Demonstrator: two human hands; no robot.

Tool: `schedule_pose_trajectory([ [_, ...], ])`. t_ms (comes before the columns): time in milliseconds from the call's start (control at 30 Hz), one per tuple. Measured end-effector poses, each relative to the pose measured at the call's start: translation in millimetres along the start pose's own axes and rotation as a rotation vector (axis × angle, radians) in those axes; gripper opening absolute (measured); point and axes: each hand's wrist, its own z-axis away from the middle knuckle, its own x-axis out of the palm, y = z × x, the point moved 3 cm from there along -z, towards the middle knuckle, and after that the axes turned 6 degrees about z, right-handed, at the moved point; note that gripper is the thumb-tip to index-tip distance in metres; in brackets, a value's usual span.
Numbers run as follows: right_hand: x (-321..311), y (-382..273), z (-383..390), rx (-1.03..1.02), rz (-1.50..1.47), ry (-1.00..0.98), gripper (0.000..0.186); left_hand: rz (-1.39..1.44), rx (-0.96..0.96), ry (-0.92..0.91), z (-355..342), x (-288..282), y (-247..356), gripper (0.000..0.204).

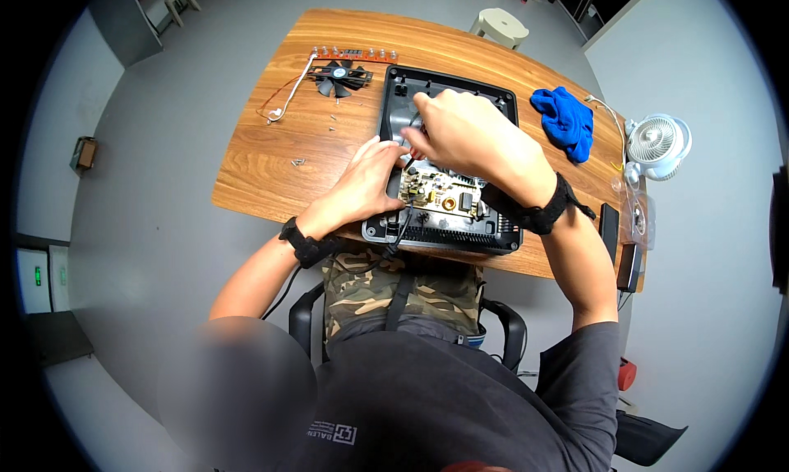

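A black plastic appliance housing (450,240) lies open on the wooden table in front of me, with a pale circuit board (436,194) inside its near half. My left hand (367,180) rests over the housing's left edge, thumb and fingers apart around the board's left side. Above the board, my right hand (464,131) is closed around a slim dark tool with a bit of red, seemingly a screwdriver (417,153). Its lower end points down near the fingers of my left hand; most of it is hidden by the right hand. A black power cord (394,246) leaves the housing's near side.
Left of the housing lie a black fan (337,78), a narrow red board strip (362,56) with wires, and several loose screws (298,161). On the right are a blue cloth (565,123), a small white fan (657,143) and dark boxes (608,230). A stool (500,27) stands beyond.
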Motion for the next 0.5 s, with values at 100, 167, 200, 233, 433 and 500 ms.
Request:
schedule_pose_trajectory([
  [100,-0.6,7.1,9.0,-0.123,-0.090,0.104,0.030,-0.028,0.050,0.084,3.7,-0.2,5.0,0.079],
  [167,-1.8,7.7,9.6,-0.185,-0.129,0.095,0.029,-0.024,0.062,0.083,3.1,1.1,2.8,0.079],
  [200,-1.4,8.8,8.3,-0.164,-0.119,0.073,0.029,-0.021,0.067,0.081,2.7,1.8,2.0,0.079],
  [233,-0.9,9.9,7.3,-0.143,-0.110,0.050,0.029,-0.015,0.064,0.070,1.7,2.2,1.3,0.080],
  [433,-7.8,-1.9,-0.6,0.023,0.003,-0.150,0.035,-0.015,0.017,0.022,1.7,1.1,0.0,0.082],
  [500,-8.9,-2.0,2.6,-0.008,-0.019,-0.072,0.035,-0.028,0.020,0.023,2.0,-0.6,1.2,0.080],
])
